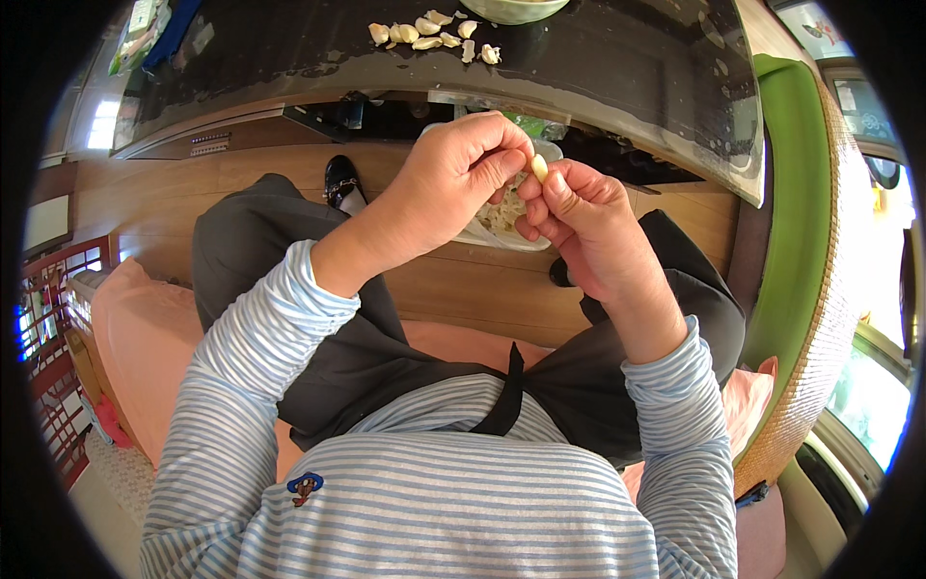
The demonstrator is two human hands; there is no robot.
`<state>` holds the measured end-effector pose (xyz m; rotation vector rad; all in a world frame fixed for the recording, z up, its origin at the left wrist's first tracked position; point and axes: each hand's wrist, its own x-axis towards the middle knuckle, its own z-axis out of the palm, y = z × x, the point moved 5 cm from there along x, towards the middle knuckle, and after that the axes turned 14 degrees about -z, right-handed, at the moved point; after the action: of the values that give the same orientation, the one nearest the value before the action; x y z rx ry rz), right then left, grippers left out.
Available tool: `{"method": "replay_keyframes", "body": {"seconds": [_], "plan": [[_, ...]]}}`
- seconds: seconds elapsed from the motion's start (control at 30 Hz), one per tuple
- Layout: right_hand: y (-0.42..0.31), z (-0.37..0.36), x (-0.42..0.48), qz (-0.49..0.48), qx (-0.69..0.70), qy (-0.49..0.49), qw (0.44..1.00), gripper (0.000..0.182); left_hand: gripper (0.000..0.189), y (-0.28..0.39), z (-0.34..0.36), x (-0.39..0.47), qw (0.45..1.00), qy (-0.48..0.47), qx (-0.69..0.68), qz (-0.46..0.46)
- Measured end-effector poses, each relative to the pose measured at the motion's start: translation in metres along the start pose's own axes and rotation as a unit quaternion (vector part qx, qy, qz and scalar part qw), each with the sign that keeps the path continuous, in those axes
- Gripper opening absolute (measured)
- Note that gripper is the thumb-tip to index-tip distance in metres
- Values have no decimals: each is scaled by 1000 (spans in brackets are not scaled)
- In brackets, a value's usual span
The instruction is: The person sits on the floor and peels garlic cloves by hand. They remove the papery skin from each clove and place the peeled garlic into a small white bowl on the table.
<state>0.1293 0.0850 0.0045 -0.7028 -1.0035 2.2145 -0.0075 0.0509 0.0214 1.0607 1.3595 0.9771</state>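
Note:
A pale peeled garlic clove [540,168] is between my two hands, above a bin holding skins. My right hand [579,206] grips its lower end between thumb and fingers. My left hand [481,159] is at its upper left side, thumb and index finger pinched together close to the clove; whether they hold a bit of skin is too small to tell. Ahead on the dark tabletop lie several unpeeled garlic cloves [427,27] and a small garlic piece [490,54].
A pale green bowl [515,9] stands at the far side of the dark glossy table [615,87]. Below its edge, a plastic waste bin [499,242] with pale peelings sits between my feet. A green seat cushion [796,203] is at the right.

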Motion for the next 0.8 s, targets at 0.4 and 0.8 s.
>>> {"method": "replay_keyframes", "body": {"seconds": [0.4,0.8], "plan": [[2,-1,1,4,69,-5,998,24,11,4,0,-2,1000,-14,-16,7],[-5,-3,0,-80,-236,15,968,20,6,-3,0,-1,998,-19,36,-44]]}}
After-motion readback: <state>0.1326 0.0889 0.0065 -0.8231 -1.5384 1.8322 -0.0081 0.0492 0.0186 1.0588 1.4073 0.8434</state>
